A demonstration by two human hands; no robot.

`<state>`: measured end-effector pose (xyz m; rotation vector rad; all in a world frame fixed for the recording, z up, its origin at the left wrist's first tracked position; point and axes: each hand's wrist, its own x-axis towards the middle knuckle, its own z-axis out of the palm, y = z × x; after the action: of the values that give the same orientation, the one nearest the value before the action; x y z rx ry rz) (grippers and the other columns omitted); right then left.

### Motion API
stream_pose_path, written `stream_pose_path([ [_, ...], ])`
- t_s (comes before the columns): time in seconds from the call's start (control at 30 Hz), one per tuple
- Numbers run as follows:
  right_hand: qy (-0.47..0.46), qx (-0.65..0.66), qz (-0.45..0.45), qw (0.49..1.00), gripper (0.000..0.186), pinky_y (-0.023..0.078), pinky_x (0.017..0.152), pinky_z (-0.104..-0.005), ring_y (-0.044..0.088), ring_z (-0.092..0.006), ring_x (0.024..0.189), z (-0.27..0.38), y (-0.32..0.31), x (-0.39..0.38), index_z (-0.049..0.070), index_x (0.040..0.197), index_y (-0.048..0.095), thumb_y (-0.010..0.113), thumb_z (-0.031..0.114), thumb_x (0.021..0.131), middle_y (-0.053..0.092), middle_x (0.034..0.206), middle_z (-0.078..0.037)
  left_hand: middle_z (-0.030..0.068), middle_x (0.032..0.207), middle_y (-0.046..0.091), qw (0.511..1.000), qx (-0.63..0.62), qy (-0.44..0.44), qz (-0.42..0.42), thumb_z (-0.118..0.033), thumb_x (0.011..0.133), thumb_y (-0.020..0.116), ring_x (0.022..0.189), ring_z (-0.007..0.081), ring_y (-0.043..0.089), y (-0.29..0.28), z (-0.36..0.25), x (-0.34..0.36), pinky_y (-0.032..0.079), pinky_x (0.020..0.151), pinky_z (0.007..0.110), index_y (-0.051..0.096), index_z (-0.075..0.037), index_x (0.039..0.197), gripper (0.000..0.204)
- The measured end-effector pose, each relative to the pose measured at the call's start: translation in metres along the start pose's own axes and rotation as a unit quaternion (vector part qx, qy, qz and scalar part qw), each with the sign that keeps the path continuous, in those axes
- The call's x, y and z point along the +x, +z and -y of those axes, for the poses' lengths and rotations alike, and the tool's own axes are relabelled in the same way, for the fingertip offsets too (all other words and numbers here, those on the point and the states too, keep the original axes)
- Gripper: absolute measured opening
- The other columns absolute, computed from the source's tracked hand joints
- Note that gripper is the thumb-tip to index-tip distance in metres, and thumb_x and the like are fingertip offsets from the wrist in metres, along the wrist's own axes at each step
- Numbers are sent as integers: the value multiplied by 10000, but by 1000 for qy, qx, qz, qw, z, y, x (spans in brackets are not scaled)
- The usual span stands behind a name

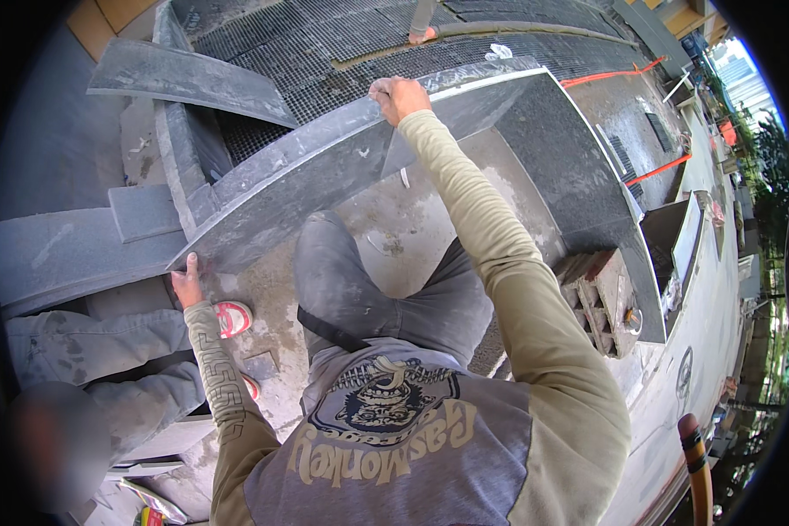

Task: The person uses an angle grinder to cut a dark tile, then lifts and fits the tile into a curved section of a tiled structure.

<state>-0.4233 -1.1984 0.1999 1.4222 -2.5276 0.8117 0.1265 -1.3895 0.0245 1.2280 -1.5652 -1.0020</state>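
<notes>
A long grey stone slab (298, 197) stands on edge in front of me, its pale upper rim curving across the view. At its near left corner, my left hand (186, 282) grips the end between thumb and fingers. My right hand (401, 99) reaches farther out, with bent fingers closed on the slab's top edge near the middle; some fingertips are hidden. Beyond the rim lies a ledge of grey stone (245, 171). A loose flat slab (193, 79) lies slanted across the frame at the far left, and a smaller grey piece (145, 213) rests below it.
Black grid matting (324, 61) covers the area behind, where another person's hand (422, 36) touches a long strip. A dark stone panel (579, 167) and a block with triangular hollows (598, 302) stand right. Another person's legs (105, 346) are close on the left.
</notes>
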Motion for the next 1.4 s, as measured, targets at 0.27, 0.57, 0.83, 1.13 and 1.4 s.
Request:
stream_pose_path([
  [0.27,99,494,-104,857,241,594,619,-286,748,-168,717,51,-35,17,-21,1100,704,754,155,943,768,916,-124,194,1365,646,999,36,-1,0,-377,937,811,1216,264,611,0,-9,-5,444,1088,391,574,97,1378,689],
  [0.57,372,534,-272,709,281,610,572,-330,729,-228,723,-99,47,-60,-77,1248,618,606,-14,974,706,979,-165,155,1299,673,999,-36,14,5,-342,929,825,1138,226,627,5,5,2,483,1021,368,598,65,1347,626],
  [0.83,438,575,-240,648,289,660,624,-366,752,-269,798,-59,63,-35,-157,1118,630,759,3,916,730,965,-220,145,1281,678,999,-19,-12,26,-330,944,811,1121,224,627,5,-14,-7,489,1009,376,599,66,1341,600],
  [1.13,491,613,-230,575,176,626,522,-344,706,-220,716,-45,60,-28,-90,1000,691,785,6,886,720,901,-158,149,1292,666,998,-62,6,27,-293,951,808,1125,227,621,0,15,5,486,1015,379,584,65,1347,579],
  [1.4,511,615,-184,571,90,596,516,-356,613,-166,628,-38,49,-19,-3,939,706,740,79,924,660,796,-80,153,1306,662,998,-63,5,24,-285,956,799,1140,233,624,-6,12,7,481,1022,374,603,64,1324,544],
])
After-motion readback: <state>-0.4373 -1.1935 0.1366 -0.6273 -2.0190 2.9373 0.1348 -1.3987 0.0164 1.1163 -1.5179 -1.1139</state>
